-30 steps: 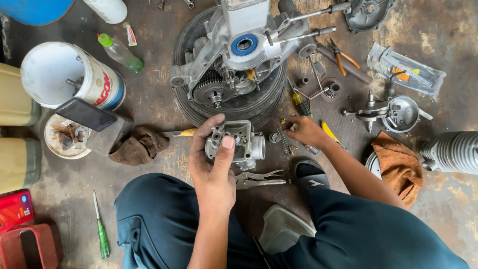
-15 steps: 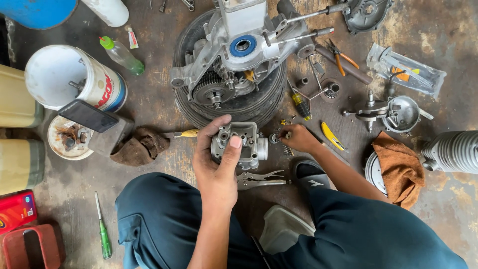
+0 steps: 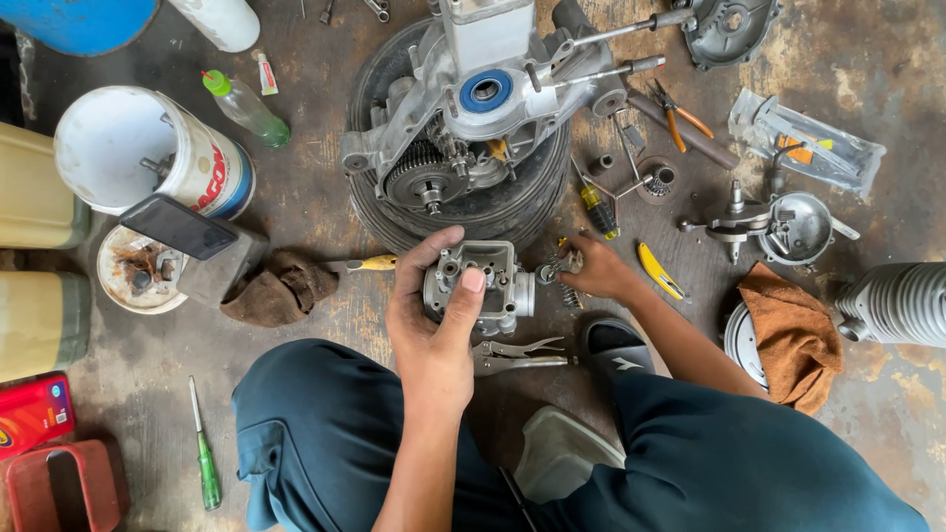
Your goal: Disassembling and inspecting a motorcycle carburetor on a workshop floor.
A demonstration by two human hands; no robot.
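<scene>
— What is each hand gripping?

— The left hand [image 3: 434, 330] is clasping one grey metal carburetor body [image 3: 483, 284] above the knees; the right hand [image 3: 589, 268] is pinching a small spring part [image 3: 554, 266] beside it.

— And around them?

— One locking pliers [image 3: 517, 353] is lying below, two green screwdrivers: [image 3: 205, 451] and [image 3: 597, 209], one red rectangular packet [image 3: 32, 412] far left.

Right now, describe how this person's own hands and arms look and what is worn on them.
Both the left hand and the right hand are bare, with no gloves, rings or watch visible. Both forearms are uncovered, no sleeves in view. The left thumbnail is short. Below them show dark blue trousers and a black sandal.
</scene>
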